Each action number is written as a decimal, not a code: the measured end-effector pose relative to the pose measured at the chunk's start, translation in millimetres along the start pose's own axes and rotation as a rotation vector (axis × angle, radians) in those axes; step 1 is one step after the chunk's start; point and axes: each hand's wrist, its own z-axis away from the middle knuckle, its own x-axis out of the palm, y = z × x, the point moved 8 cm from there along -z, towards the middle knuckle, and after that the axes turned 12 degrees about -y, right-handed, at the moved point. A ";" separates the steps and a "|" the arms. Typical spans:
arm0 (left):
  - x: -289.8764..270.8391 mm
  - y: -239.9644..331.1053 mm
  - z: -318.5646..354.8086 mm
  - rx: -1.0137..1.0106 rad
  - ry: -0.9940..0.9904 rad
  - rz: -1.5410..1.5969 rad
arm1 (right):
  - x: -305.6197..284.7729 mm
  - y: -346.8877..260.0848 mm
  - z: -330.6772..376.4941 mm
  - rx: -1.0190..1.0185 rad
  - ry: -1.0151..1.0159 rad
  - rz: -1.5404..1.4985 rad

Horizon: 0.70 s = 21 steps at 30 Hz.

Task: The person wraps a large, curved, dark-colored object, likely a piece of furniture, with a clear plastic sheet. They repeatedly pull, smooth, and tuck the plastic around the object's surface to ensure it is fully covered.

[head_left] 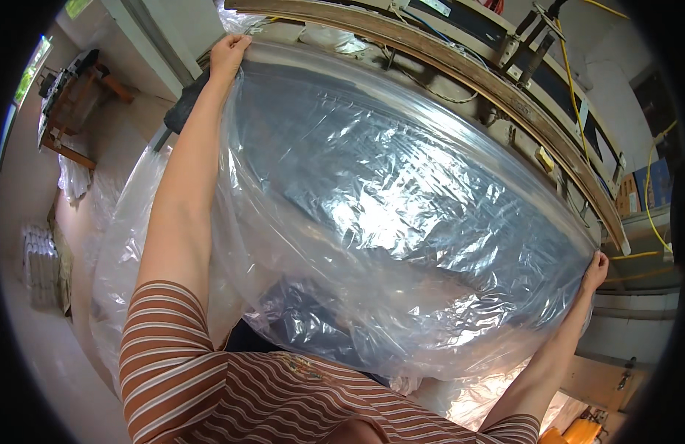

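A wide sheet of clear plastic film (402, 192) stretches between my two hands and hangs down in shiny folds toward my body. My left hand (230, 55) is closed on the film's far left corner, its arm reaching far forward. At the right, my right hand (595, 272) pinches the other end of the same edge. Between the hands the film's far edge runs taut, alongside a long wooden bar. More of the film spills down on the left, beside my left arm. My fingertips are partly hidden by the hands.
Beyond the film runs the long wooden bar (505, 92) of a machine, with cables and a yellow hose (572, 89). A wooden table (69, 126) stands far left. Stacked plastic bundles (43, 266) lie on the left floor. Blue and brown boxes (657, 185) sit at the right.
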 end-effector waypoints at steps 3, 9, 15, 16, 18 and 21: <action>8.5 -6.7 -10.3 -0.008 0.017 -0.041 | -3.7 7.6 -6.4 0.021 -0.002 -0.037; -3.1 -22.4 -21.1 -0.139 0.112 -0.213 | -5.7 9.1 -11.5 0.057 0.061 0.116; 13.2 -38.8 -18.7 -0.258 0.024 0.417 | -43.8 38.8 -17.6 0.109 0.079 0.231; 9.9 -41.8 -15.0 -0.287 0.035 0.590 | -36.4 40.7 -17.7 0.133 0.044 0.133; -28.0 -52.1 -17.4 -0.247 0.127 0.523 | -15.5 35.5 -20.7 0.179 -0.036 -0.070; -65.0 -45.8 -13.6 -0.232 0.213 0.187 | 1.5 10.3 -11.1 0.162 0.057 -0.080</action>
